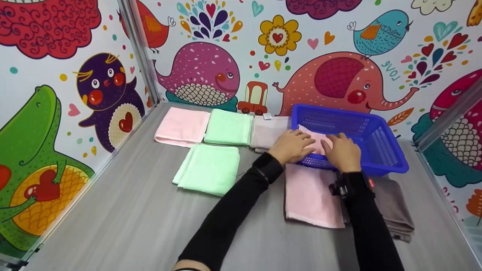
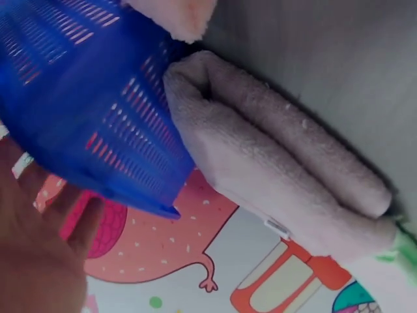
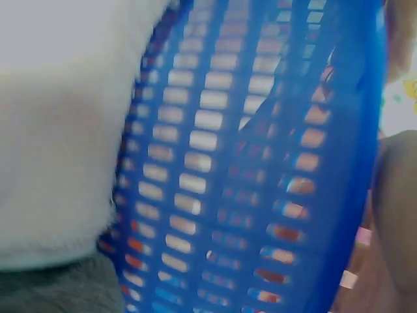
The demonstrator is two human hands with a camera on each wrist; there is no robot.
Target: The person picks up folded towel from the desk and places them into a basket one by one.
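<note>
A folded pink towel [image 1: 317,140] lies inside the left part of the blue plastic basket [image 1: 393,150]. My left hand [image 1: 290,146] reaches over the basket's left rim, its fingers extended and touching the towel. From the front side my right hand [image 1: 343,153] reaches in, the thumb against the towel's right part; its fingertips are partly hidden. In the left wrist view, the left fingers [image 2: 58,205] look straight and spread beside the basket wall [image 2: 130,124]. The right wrist view shows the perforated basket side [image 3: 215,156] close up.
Left of the basket sit a greyish-pink folded towel [image 1: 272,130], a mint towel [image 1: 229,127] and a pink towel [image 1: 182,126]. Another mint towel [image 1: 211,169] lies nearer. In front are a pink towel [image 1: 312,197] and a brown towel [image 1: 393,205]. Printed walls [image 1: 260,49] enclose the table.
</note>
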